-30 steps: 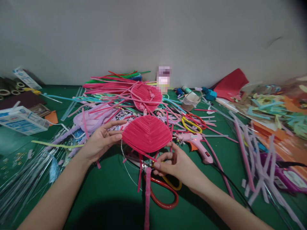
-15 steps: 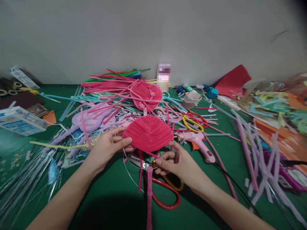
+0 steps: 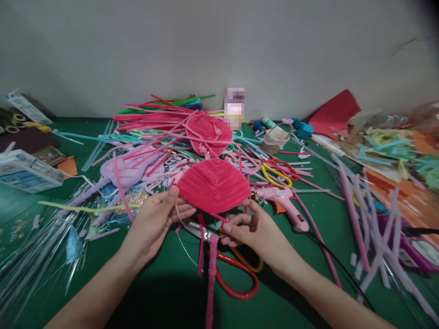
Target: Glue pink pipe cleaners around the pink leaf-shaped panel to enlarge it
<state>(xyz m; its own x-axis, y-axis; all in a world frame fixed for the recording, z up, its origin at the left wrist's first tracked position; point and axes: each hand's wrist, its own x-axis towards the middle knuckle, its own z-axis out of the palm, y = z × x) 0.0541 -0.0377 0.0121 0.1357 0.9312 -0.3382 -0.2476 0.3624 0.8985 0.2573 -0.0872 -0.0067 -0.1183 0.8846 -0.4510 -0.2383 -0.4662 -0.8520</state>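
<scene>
A reddish-pink leaf-shaped pipe-cleaner piece [image 3: 215,185] is held up in front of me, its rows meeting in a central V. My left hand [image 3: 156,219] cradles its left end, the thumb at the tip and the fingers stretched beneath the lower edge. Below the piece, my right hand [image 3: 252,230] pinches its thin pink stem between thumb and fingers, while another finger touches its right edge. Under the hands lie scissors with red and yellow handles [image 3: 240,298]. A fuzzy pink wrapped stick [image 3: 212,278] points toward me beside them.
Behind are a round pink pipe-cleaner fan [image 3: 206,135] and a heap of pink pipe cleaners [image 3: 154,121]. A pink glue gun [image 3: 290,208] with a cord lies right, near yellow-handled scissors [image 3: 277,176]. Purple strips [image 3: 377,242] spread right; silvery sticks [image 3: 44,256] lie left.
The leaf-shaped piece has risen slightly and tilted to face me more. My left thumb has slid off its face to the left tip, its fingers reaching farther beneath. My right hand keeps its pinch.
</scene>
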